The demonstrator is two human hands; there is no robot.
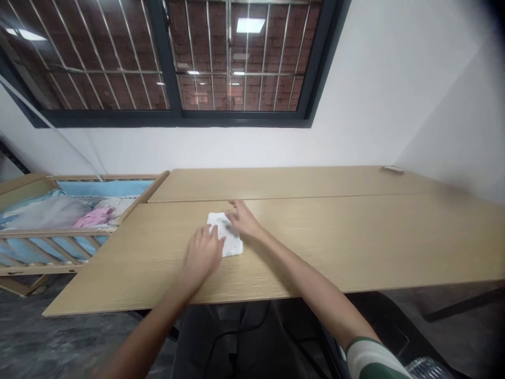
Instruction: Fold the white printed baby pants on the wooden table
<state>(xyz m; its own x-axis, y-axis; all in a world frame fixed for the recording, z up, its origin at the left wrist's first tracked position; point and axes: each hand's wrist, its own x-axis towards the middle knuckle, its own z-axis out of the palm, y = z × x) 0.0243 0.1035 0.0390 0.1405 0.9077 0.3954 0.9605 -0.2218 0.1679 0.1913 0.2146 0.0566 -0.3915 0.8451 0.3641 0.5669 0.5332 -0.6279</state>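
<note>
Crib (59,231) with pink cloth (94,217) inside; open left hand (203,255) and right hand (244,220) flat on white rag (226,237)

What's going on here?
A person has both hands on a small white cloth with grey smudges, lying on a light wooden table. The left hand is at its near edge, and the right hand rests on top. A wooden crib holding bedding stands beside the table.
</note>
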